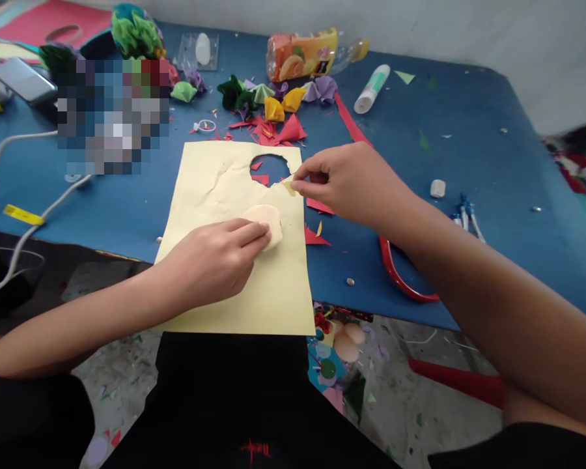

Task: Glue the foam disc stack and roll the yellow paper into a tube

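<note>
A pale yellow sheet of paper (244,296) lies over the table's front edge, with a rough round hole cut near its top right. My left hand (219,257) rests on the sheet, its fingers closed on a cream, rounded flat piece (272,225); its thumb is hidden. At the hole's right edge, my right hand (339,179) pinches a bit of yellow paper between thumb and fingertips. I cannot tell whether that bit is still joined to the sheet. Red paper scraps (268,130) show behind the sheet and through the hole.
Folded paper flowers (283,101), a plastic bottle (312,55) and a glue stick (372,89) lie at the back of the blue table (473,130). A curved red loop (395,277) is partly under my right forearm. A white cable (24,241) hangs off the left.
</note>
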The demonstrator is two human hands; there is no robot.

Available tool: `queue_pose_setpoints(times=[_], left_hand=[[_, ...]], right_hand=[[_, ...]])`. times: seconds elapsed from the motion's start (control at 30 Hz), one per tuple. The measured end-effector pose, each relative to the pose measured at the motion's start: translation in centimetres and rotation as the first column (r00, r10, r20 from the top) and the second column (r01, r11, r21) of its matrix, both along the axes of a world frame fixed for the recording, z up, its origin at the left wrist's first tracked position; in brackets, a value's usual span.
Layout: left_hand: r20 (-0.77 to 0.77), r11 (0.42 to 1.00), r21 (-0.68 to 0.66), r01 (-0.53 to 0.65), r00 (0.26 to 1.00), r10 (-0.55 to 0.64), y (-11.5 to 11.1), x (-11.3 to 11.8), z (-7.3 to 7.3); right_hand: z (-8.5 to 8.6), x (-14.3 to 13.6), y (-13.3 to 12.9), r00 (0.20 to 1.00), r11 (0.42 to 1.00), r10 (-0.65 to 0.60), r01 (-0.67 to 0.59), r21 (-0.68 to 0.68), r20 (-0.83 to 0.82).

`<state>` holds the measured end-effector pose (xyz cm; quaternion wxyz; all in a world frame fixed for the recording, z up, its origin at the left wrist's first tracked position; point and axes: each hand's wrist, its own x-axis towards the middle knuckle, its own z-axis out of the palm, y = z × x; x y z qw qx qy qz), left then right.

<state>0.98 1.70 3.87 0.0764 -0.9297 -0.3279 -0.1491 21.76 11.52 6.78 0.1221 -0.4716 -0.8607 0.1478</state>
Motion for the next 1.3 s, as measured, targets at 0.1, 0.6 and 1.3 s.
queue_pose_setpoints(times=[0.1,0.6,1.3], left_hand=[[0.017,1.0,0.009,0.015,1.0,-0.015,0.0,0.0,0.0],[0.055,0.998,0.008,0.069,0.996,-0.07,0.2,-0.5,-0.5],[0.072,0.983,-0.052,0.174,0.983,-0.17,1.5,-1.5,-0.9]], right_hand=[[0.5,0.7,0.2,0.999,0.999,-0.02,0.019,0.027,0.027],[0.9,1.2,-0.2,0.985,0.999,0.013,-0.007,-0.037,0.172],[0.3,0.3,-1.2,0.997,0.96,0.082,-0.075,-0.269,0.015]])
